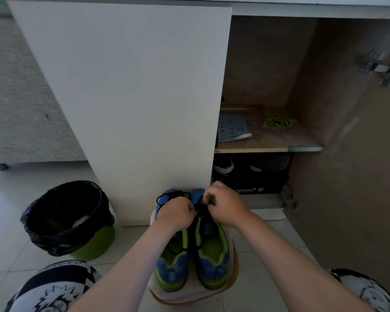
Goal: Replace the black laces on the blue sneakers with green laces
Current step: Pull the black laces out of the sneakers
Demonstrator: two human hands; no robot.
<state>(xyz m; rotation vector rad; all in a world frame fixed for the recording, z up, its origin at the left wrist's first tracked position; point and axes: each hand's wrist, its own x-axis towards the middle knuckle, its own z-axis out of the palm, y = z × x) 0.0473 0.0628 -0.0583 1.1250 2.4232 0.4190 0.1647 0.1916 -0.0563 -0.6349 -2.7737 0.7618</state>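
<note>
Head camera: the blue sneakers (212,260) sit side by side on a pale mat (189,296) on the floor, in front of the open cabinet. The left hand (177,212) is curled tight round the black laces (198,210), and the right hand (225,206) is pinching them near the toes. The green laces (278,122) lie bunched on the cabinet shelf (268,148), well apart.

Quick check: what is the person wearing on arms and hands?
No gloves on the left hand or right hand, and no rings, watch or bands visible. The left forearm and right forearm carry no sleeves as far as the frame shows.
</note>
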